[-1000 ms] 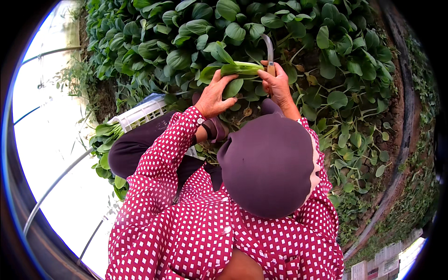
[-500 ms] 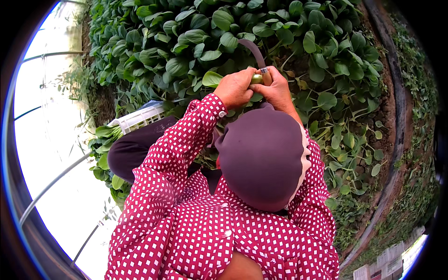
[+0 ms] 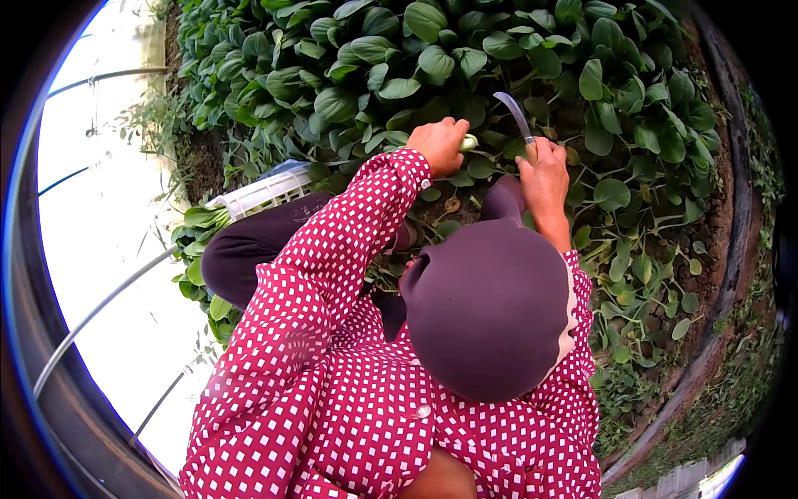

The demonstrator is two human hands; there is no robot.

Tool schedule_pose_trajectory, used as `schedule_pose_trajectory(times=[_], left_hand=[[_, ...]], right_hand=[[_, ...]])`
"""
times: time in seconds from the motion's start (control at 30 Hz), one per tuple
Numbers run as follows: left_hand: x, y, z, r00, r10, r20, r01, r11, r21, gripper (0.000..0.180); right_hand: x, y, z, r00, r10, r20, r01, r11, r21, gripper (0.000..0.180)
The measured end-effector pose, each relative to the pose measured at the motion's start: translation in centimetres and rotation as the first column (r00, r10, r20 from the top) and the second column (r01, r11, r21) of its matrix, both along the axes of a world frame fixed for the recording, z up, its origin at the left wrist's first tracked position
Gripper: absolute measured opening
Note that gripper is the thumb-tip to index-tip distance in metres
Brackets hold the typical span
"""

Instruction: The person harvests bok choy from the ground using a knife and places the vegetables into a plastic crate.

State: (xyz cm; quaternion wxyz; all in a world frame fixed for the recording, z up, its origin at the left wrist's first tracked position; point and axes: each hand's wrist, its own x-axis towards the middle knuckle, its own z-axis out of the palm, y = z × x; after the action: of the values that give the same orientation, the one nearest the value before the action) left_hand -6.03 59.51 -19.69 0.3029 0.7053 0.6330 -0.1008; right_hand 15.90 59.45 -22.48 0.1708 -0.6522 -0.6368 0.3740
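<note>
My left hand [image 3: 440, 146] is closed around a bok choy, whose pale green base [image 3: 469, 143] pokes out past the fingers on the right. Its leaves are mostly hidden by the hand and merge with the foliage behind. To the right, my right hand [image 3: 546, 181] grips the wooden handle of a sickle [image 3: 515, 113]. The curved blade points up and to the left, over the low plants, apart from the bok choy. Both hands are held over the front edge of the dense leafy bed [image 3: 366, 75].
A white plastic crate [image 3: 268, 193] with cut greens [image 3: 204, 218] stands beside my bent left knee [image 3: 229, 258]. A rounded dark purple shape [image 3: 490, 308], like my raised right knee, fills the middle. A dark hose or strip [image 3: 738, 224] runs along the soil at right.
My hands were close together at the bok choy's base and have moved apart. The left still holds the bok choy; the right has drawn away to the right with the sickle.
</note>
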Motion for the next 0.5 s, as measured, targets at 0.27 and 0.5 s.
schedule_pose_trajectory(times=[0.27,0.5], left_hand=[[-8.3,-4.6,-0.2,0.969,0.032,-0.245,-0.015,0.998,0.069,0.06],[-7.7,-7.5,1.5,0.981,0.0,-0.192,0.009,0.999,0.047,0.056]], right_hand=[[-8.4,0.0,-3.3,0.961,0.215,-0.176,-0.264,0.903,-0.34,0.03],[-10.5,-2.2,-5.0,0.891,0.434,-0.132,-0.453,0.839,-0.301,0.03]])
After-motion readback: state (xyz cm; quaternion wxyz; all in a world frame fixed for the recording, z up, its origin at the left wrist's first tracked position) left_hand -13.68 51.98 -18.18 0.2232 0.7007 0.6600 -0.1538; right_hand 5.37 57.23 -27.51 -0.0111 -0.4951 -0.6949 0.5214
